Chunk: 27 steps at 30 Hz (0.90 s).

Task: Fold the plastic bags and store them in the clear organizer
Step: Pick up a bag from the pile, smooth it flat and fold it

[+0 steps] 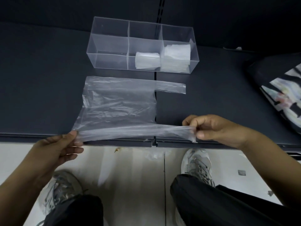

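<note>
Left grip (65, 147) and right grip (211, 128) are pinching the near edge of the plastic bag (118, 105) lying mid-frame on the table (40, 79) below the clear organizer (112, 46), and it's looking super light, floppy and slippery, so I'm betting on corner pinches.

Left grip (65, 147) and right grip (215, 128) both pinch thumb to fingers, well apart.

Single head camera, looking steeply down.
It faces forward over the table (40, 79), close above the left hand (60, 147) and right hand (216, 128), floor (130, 176) at bottom.
</note>
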### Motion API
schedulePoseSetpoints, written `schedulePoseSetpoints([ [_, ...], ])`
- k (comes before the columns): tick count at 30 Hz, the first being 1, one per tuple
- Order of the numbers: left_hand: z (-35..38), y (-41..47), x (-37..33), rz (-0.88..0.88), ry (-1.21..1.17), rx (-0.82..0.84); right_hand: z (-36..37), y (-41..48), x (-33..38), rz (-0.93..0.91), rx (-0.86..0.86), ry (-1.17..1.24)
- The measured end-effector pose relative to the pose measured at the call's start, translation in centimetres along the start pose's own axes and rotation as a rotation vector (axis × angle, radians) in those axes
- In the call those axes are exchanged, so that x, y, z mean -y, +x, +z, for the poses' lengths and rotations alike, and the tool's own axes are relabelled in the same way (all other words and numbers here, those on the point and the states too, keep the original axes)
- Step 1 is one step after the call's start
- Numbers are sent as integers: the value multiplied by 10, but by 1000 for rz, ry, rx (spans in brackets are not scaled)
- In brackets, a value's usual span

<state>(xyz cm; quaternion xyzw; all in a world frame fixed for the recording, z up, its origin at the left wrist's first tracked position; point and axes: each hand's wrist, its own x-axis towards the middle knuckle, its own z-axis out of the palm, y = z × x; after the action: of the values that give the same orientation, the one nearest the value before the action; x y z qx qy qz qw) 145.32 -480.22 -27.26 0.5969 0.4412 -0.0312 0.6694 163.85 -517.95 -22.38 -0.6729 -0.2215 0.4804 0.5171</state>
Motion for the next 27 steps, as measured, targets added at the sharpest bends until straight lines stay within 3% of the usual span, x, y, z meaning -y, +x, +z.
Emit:
schedulePoseSetpoints([
  [3, 3, 2, -2, 19, 15, -2, -3, -1, -2, -19, -3, 54],
  [8, 15, -2, -1, 55, 63, 50, 16, 19, -15, -74, -598, 147],
  [12, 29, -7, 3, 121, 132, 39, 14, 37, -29, -7, -1030, -118],
  [16, 46, -12, 10, 158, 207, 43, 9, 45, -38, 17, -1287, -378],
  [21, 59, -13, 15, 187, 308, 21, 2, 30, -48, 86, -1246, -704],
  [27, 55, -13, 18, 195, 343, -11, 3, -12, -61, 160, -1060, -845],
])
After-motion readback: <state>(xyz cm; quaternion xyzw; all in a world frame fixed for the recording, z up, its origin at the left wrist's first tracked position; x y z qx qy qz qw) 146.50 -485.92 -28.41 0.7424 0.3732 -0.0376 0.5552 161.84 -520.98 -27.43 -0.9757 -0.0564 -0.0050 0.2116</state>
